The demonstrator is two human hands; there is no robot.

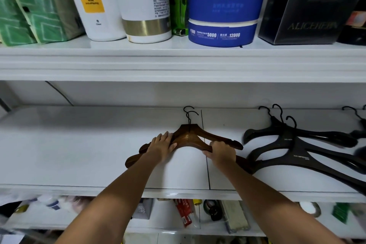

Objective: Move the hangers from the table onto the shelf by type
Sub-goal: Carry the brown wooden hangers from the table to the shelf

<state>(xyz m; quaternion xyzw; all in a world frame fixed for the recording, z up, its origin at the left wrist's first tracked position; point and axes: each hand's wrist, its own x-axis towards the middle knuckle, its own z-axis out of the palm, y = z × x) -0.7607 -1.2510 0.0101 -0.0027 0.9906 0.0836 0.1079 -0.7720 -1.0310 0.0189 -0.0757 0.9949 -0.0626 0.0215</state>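
Observation:
Two brown wooden hangers (pixel 188 136) lie stacked on the white middle shelf (pixel 79 148), hooks pointing to the back wall. My left hand (pixel 163 144) lies over their left arms with fingers laid flat and the thumb under the edge. My right hand (pixel 220 151) grips the right arm of the stack, fingers curled round it. To the right on the same shelf lie several black plastic hangers (pixel 293 142), overlapping one another, and the lower wooden hanger's right end touches them.
The shelf above (pixel 178 59) carries green packets, white bottles, a blue and white tub and a black box. A lower shelf (pixel 178 224) holds small mixed items. A thin black seam (pixel 206 154) crosses the middle shelf. More black hangers (pixel 356 117) show at the far right.

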